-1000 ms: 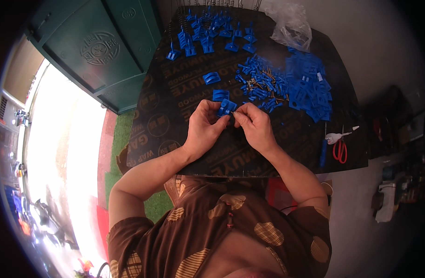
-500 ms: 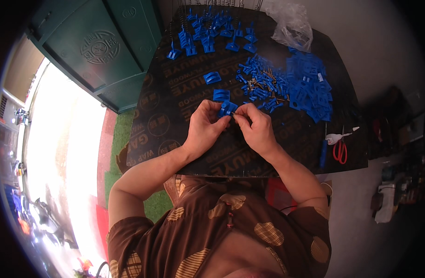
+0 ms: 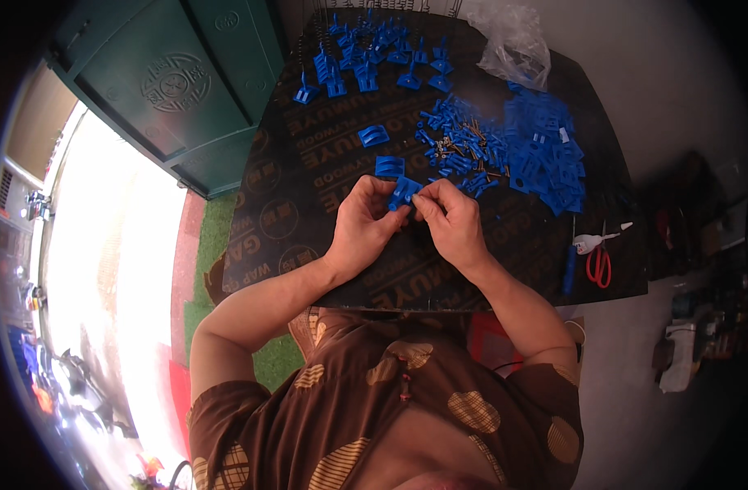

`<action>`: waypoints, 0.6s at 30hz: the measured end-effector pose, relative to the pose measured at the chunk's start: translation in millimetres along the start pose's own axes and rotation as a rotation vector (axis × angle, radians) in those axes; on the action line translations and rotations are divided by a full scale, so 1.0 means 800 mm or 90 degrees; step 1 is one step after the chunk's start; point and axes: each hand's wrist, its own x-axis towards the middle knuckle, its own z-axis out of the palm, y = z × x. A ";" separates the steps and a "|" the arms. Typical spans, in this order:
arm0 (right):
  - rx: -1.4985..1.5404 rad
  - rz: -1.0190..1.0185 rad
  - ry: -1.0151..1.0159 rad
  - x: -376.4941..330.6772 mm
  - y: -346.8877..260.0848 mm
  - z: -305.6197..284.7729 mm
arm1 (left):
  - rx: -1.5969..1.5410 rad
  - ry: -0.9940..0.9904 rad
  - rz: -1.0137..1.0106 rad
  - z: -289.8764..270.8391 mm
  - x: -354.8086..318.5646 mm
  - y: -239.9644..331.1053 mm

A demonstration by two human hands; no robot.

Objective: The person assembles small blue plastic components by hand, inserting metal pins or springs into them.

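Above the near part of the dark table, my left hand [image 3: 364, 224] grips a small blue plastic bracket [image 3: 403, 192] between thumb and fingers. My right hand [image 3: 451, 219] pinches at the bracket's right side; whatever its fingertips hold is too small and covered to name. Just beyond my left fingers lies a curved blue plastic piece [image 3: 389, 167], and a similar blue piece [image 3: 373, 136] rests farther off. To the far right of my hands spreads a heap of blue plugs and brass-coloured screws [image 3: 463, 145], beside a pile of flat blue plates [image 3: 545, 155].
Blue pieces with upright stems and dark coiled springs [image 3: 366, 61] stand along the table's far left. A clear plastic bag [image 3: 512, 45] lies at the far right. Red-handled scissors [image 3: 599, 265], a white-nozzled bottle [image 3: 594, 242] and a blue-handled tool [image 3: 569, 269] sit near the right edge.
The blue bracket has tilted and shifted slightly right in my left hand. My right fingertips have come closer against it; the thin dark thing between them no longer shows.
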 end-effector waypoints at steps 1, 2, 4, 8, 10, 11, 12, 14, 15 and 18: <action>-0.007 -0.004 0.003 0.000 0.000 0.000 | 0.004 -0.004 0.000 -0.001 0.001 -0.001; -0.006 -0.004 0.002 0.001 0.002 0.000 | 0.007 -0.008 -0.001 -0.002 0.002 -0.002; 0.006 0.007 -0.001 0.001 0.006 0.000 | 0.003 -0.010 -0.003 -0.003 0.002 -0.002; 0.025 0.019 -0.003 0.002 0.006 -0.001 | 0.001 -0.012 -0.007 -0.004 0.003 -0.001; 0.048 0.056 -0.013 0.002 0.004 -0.002 | 0.002 -0.013 -0.008 -0.005 0.001 0.001; 0.048 0.056 -0.013 0.002 0.005 -0.002 | 0.002 -0.014 -0.008 -0.005 0.001 0.002; 0.054 0.059 -0.014 0.002 0.005 -0.002 | 0.003 -0.014 -0.008 -0.005 0.000 0.003; 0.060 0.063 -0.015 0.002 0.005 -0.002 | 0.006 -0.011 -0.007 -0.005 0.000 0.004; 0.063 0.065 -0.019 0.002 0.005 -0.003 | 0.006 -0.011 -0.007 -0.005 0.000 0.004; 0.074 0.074 -0.027 0.001 0.001 -0.004 | 0.002 -0.009 -0.005 -0.005 -0.001 0.004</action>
